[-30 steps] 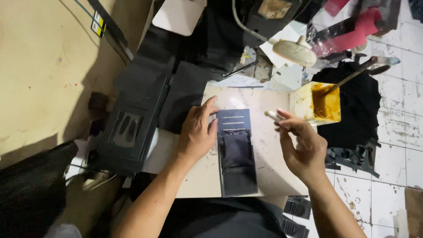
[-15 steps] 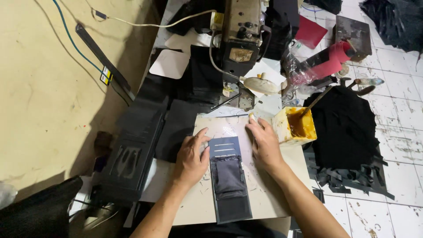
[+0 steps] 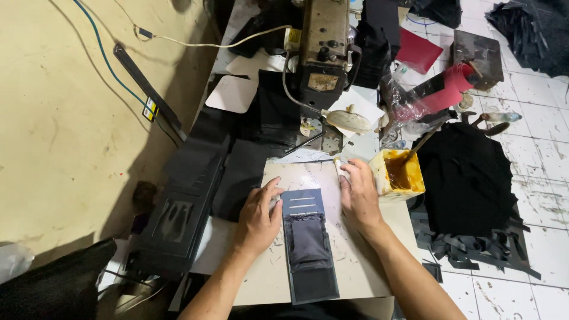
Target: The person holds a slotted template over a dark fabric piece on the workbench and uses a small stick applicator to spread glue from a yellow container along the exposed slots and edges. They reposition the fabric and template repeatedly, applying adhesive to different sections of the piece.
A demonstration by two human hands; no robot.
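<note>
From the head view, a long dark wallet panel (image 3: 308, 243) lies flat on a pale work board (image 3: 267, 278) on the counter, and everything else is best placed from that panel. The left hand (image 3: 259, 219) rests just left of the panel, palm down, fingers spread and touching its upper left edge, clamped on nothing. The right hand (image 3: 358, 198) sits at the panel's upper right, fingers curled round a small pale stick (image 3: 338, 167), probably a glue applicator, though it is too small to be sure. Just right of that hand stands an open yellow glue tub (image 3: 398, 175) with a brush leaning in it. A sideways move of the right wrist could knock the tub and spill glue onto the panel or board. The panel's near end reaches the board's front edge, so a push could slide it off. Open room lies on the bare board either side of the panel; beyond it the sewing machine (image 3: 323, 50) and stacked black pieces (image 3: 184, 201) crowd in.
</note>
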